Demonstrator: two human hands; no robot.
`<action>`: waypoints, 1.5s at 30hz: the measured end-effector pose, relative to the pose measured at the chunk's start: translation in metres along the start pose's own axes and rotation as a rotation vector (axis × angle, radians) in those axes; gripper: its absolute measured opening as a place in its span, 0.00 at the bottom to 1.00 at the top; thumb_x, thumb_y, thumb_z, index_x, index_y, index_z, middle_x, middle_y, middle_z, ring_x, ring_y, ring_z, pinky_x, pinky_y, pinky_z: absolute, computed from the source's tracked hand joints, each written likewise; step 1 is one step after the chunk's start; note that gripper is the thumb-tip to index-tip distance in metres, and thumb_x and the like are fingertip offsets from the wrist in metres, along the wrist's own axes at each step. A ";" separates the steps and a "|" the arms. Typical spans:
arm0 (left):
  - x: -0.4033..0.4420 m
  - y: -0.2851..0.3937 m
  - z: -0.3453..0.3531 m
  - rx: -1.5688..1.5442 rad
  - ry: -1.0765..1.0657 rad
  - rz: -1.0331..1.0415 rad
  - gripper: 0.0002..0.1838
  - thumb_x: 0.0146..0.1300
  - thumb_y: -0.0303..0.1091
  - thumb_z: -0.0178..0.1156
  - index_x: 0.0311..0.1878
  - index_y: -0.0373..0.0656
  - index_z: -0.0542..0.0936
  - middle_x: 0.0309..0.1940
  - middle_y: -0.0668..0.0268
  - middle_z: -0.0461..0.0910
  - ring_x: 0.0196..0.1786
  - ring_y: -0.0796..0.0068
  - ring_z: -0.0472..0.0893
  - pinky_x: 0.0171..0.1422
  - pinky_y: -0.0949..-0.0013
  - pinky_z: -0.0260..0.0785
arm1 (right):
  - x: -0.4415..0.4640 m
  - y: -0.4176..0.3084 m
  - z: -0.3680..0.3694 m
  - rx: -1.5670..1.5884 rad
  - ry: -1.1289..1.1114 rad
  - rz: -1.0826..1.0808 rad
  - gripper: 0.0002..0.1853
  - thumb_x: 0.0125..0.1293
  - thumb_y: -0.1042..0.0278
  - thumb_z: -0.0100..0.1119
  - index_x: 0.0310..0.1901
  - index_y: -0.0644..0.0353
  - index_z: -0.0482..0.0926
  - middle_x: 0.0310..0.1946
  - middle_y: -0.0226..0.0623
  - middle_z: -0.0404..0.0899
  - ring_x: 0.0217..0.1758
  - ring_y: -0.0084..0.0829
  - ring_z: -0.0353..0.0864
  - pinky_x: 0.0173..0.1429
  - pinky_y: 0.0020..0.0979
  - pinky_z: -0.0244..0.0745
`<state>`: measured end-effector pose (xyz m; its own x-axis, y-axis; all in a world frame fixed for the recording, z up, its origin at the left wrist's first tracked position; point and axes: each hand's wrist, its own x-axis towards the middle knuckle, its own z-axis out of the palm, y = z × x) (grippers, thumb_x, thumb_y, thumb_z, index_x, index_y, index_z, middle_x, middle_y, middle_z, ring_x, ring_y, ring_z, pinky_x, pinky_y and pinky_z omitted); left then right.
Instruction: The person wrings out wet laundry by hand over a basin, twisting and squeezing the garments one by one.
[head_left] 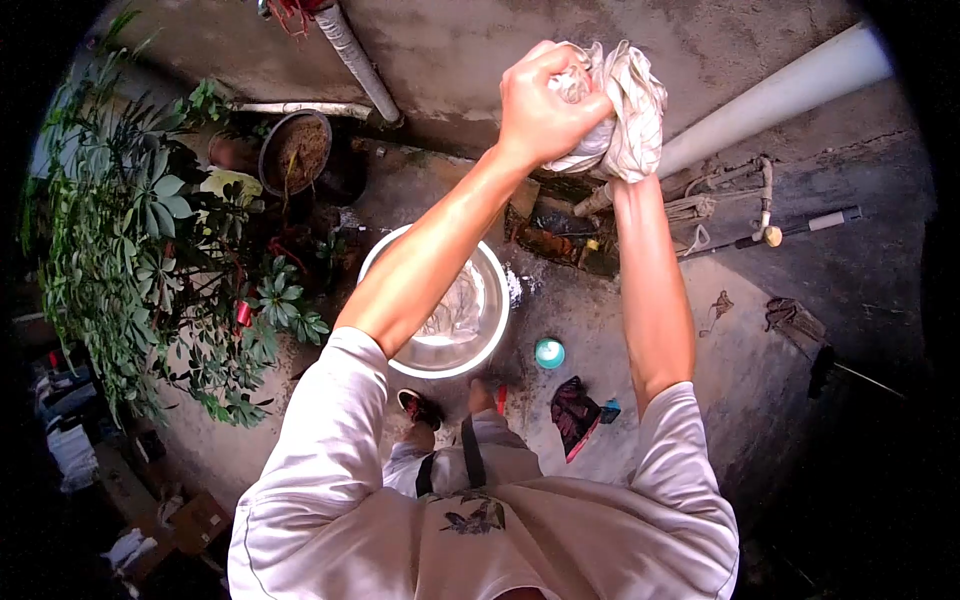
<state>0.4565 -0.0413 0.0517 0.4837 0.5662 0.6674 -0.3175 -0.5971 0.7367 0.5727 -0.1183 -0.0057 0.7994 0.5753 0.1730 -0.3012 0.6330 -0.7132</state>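
Note:
A bunched, pale striped cloth (635, 110) is held up high in front of me, near the wall. My left hand (545, 105) is closed, fingers curled tightly around its left part. On the other side, my right forearm (655, 290) reaches up into the bundle; folds of fabric cover my right hand, so its fingers are hidden. Below my left arm, a round metal basin (430, 372) stands on the floor with more pale, wet-looking fabric (455, 315) inside. My left forearm hides part of the basin.
Leafy plants (150, 230) and a soil-filled pot (297, 153) stand to the left. A small turquoise container (549, 352) and a dark crumpled item (575, 410) lie near my feet. A thick white pipe (780, 95) slants along the wall, above a long-handled tool (800, 228).

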 end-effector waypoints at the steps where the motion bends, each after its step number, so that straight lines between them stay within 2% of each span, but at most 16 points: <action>1: -0.001 -0.001 -0.001 0.028 -0.042 0.060 0.06 0.42 0.25 0.64 0.24 0.36 0.76 0.25 0.63 0.76 0.33 0.74 0.77 0.42 0.71 0.69 | 0.000 0.007 -0.007 0.020 -0.019 -0.026 0.12 0.68 0.68 0.58 0.51 0.61 0.77 0.44 0.32 0.80 0.44 0.25 0.80 0.46 0.28 0.79; 4: 0.002 -0.020 0.003 -0.097 -0.108 0.004 0.06 0.42 0.25 0.64 0.24 0.37 0.76 0.26 0.63 0.77 0.33 0.74 0.77 0.42 0.71 0.69 | -0.012 -0.002 -0.009 0.063 0.049 -0.009 0.16 0.72 0.60 0.50 0.53 0.62 0.76 0.47 0.36 0.80 0.47 0.32 0.81 0.51 0.34 0.80; 6: 0.001 -0.034 0.000 -0.100 -0.142 -0.023 0.06 0.43 0.25 0.63 0.26 0.37 0.77 0.27 0.65 0.78 0.34 0.76 0.77 0.43 0.72 0.69 | -0.003 -0.013 -0.019 0.341 -0.217 0.249 0.21 0.72 0.54 0.46 0.54 0.63 0.75 0.50 0.40 0.80 0.52 0.37 0.81 0.55 0.38 0.80; 8: -0.008 -0.046 0.005 -0.276 -0.076 -0.161 0.06 0.43 0.23 0.62 0.27 0.38 0.76 0.26 0.70 0.77 0.35 0.78 0.76 0.45 0.72 0.69 | -0.008 -0.008 -0.010 -0.021 0.071 0.106 0.22 0.70 0.54 0.50 0.55 0.65 0.75 0.51 0.42 0.80 0.51 0.39 0.82 0.56 0.39 0.80; 11: -0.016 -0.041 0.002 -0.159 -0.054 -0.120 0.15 0.43 0.22 0.62 0.38 0.38 0.76 0.33 0.70 0.77 0.38 0.80 0.75 0.48 0.74 0.69 | 0.006 0.012 -0.034 0.076 0.168 0.277 0.23 0.70 0.56 0.51 0.57 0.67 0.74 0.53 0.46 0.79 0.53 0.39 0.81 0.58 0.39 0.78; 16: -0.017 -0.017 -0.010 -0.293 -0.247 -0.223 0.25 0.41 0.23 0.61 0.49 0.39 0.75 0.40 0.66 0.78 0.45 0.77 0.76 0.54 0.72 0.68 | -0.016 0.044 -0.049 0.095 -0.039 0.270 0.18 0.74 0.56 0.43 0.55 0.60 0.72 0.49 0.38 0.77 0.49 0.33 0.79 0.57 0.31 0.78; 19: -0.024 -0.027 -0.005 -0.043 -0.178 -0.030 0.23 0.45 0.29 0.63 0.49 0.38 0.77 0.46 0.61 0.79 0.52 0.70 0.78 0.60 0.67 0.68 | -0.028 0.041 -0.027 -0.303 -0.084 0.080 0.17 0.75 0.58 0.42 0.56 0.60 0.72 0.50 0.37 0.75 0.52 0.33 0.77 0.56 0.32 0.77; 21: -0.031 -0.030 0.003 0.076 -0.130 0.073 0.23 0.47 0.32 0.66 0.50 0.38 0.78 0.50 0.58 0.78 0.54 0.67 0.77 0.62 0.66 0.67 | -0.028 0.041 -0.037 -0.041 0.030 0.147 0.18 0.75 0.58 0.41 0.56 0.60 0.72 0.51 0.38 0.75 0.53 0.33 0.77 0.57 0.32 0.77; 23: -0.030 -0.020 0.011 0.270 0.029 -0.348 0.30 0.51 0.40 0.70 0.58 0.41 0.76 0.57 0.53 0.73 0.61 0.60 0.73 0.66 0.62 0.64 | -0.022 0.034 -0.037 0.302 0.162 0.147 0.21 0.74 0.57 0.41 0.59 0.63 0.71 0.54 0.43 0.76 0.55 0.36 0.77 0.59 0.35 0.76; 24: -0.032 -0.019 0.007 0.047 0.007 -0.558 0.45 0.49 0.48 0.74 0.68 0.42 0.66 0.63 0.49 0.66 0.66 0.56 0.68 0.70 0.60 0.60 | -0.015 0.042 -0.050 0.192 0.264 0.053 0.21 0.72 0.59 0.43 0.58 0.65 0.71 0.53 0.44 0.77 0.53 0.37 0.80 0.57 0.37 0.78; 27: -0.066 -0.019 0.003 0.168 -0.170 -0.438 0.69 0.35 0.55 0.79 0.73 0.32 0.47 0.68 0.42 0.55 0.71 0.49 0.59 0.73 0.55 0.57 | -0.034 0.034 -0.045 -0.239 0.501 -0.115 0.18 0.68 0.65 0.46 0.53 0.68 0.75 0.49 0.45 0.80 0.49 0.35 0.83 0.52 0.36 0.81; 30: -0.087 -0.019 0.004 0.163 -0.238 -0.350 0.67 0.31 0.54 0.82 0.70 0.30 0.54 0.66 0.45 0.61 0.70 0.55 0.63 0.72 0.57 0.60 | -0.052 0.040 -0.035 -0.725 0.260 -0.251 0.19 0.63 0.58 0.59 0.49 0.63 0.80 0.46 0.40 0.82 0.48 0.32 0.81 0.52 0.31 0.76; 31: -0.085 -0.024 0.000 -0.036 -0.287 -0.483 0.64 0.31 0.50 0.82 0.69 0.30 0.56 0.63 0.48 0.65 0.67 0.59 0.67 0.70 0.60 0.62 | -0.064 0.031 -0.017 -0.758 0.395 -0.061 0.20 0.62 0.56 0.61 0.49 0.62 0.80 0.46 0.39 0.83 0.48 0.30 0.80 0.52 0.31 0.74; 34: -0.080 -0.032 -0.013 -0.312 -0.295 -0.565 0.30 0.47 0.27 0.76 0.55 0.33 0.75 0.48 0.62 0.81 0.50 0.74 0.79 0.58 0.69 0.70 | -0.079 0.021 -0.007 -0.624 0.259 -0.017 0.17 0.62 0.63 0.59 0.48 0.65 0.80 0.46 0.39 0.82 0.49 0.29 0.79 0.54 0.30 0.72; 41: -0.069 -0.025 -0.018 -0.452 -0.293 -0.526 0.26 0.50 0.24 0.72 0.54 0.35 0.76 0.47 0.64 0.81 0.50 0.75 0.79 0.57 0.68 0.71 | -0.070 0.003 0.017 -0.615 0.151 -0.300 0.13 0.61 0.69 0.57 0.45 0.67 0.80 0.44 0.38 0.83 0.50 0.28 0.79 0.55 0.30 0.71; 45: -0.061 -0.011 -0.010 -0.290 -0.167 -0.430 0.27 0.47 0.31 0.75 0.52 0.37 0.78 0.46 0.63 0.82 0.48 0.73 0.80 0.55 0.68 0.72 | -0.059 -0.009 0.011 -0.660 0.028 -0.189 0.13 0.61 0.68 0.57 0.43 0.67 0.81 0.41 0.37 0.83 0.46 0.29 0.80 0.51 0.30 0.73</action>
<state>0.4219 -0.0634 0.0040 0.7348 0.6131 0.2901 -0.2627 -0.1370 0.9551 0.5223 -0.1524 -0.0020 0.8232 0.4665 0.3237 0.2171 0.2682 -0.9386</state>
